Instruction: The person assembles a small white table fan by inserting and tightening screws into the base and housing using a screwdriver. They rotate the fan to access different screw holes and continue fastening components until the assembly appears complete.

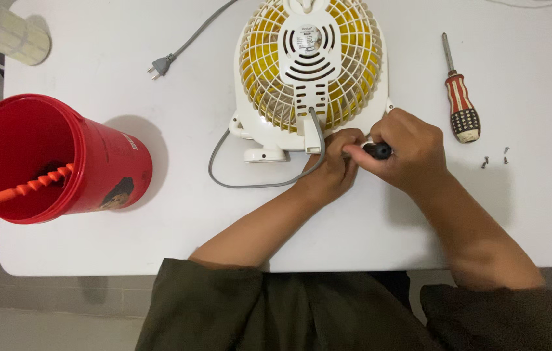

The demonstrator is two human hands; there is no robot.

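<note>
A small white desk fan [308, 71] with yellow blades lies face down on the white table [178, 227], its rear grille up. My right hand [409, 149] is closed around a black-handled tool [380, 151] at the fan's lower right edge. My left hand [334, 166] rests beside it, fingers pinched at the fan's base, touching the right hand. The tool's tip is hidden by my fingers. The fan's grey cord [250, 179] loops under the base and runs up to a plug [160, 65].
A red bucket [61, 159] holding an orange spiral-shafted tool [26, 188] stands at the left. A screwdriver with a red and white striped handle [459, 101] lies at the right, with a few loose screws [494, 158] below it. A pale roll [3, 29] sits top left.
</note>
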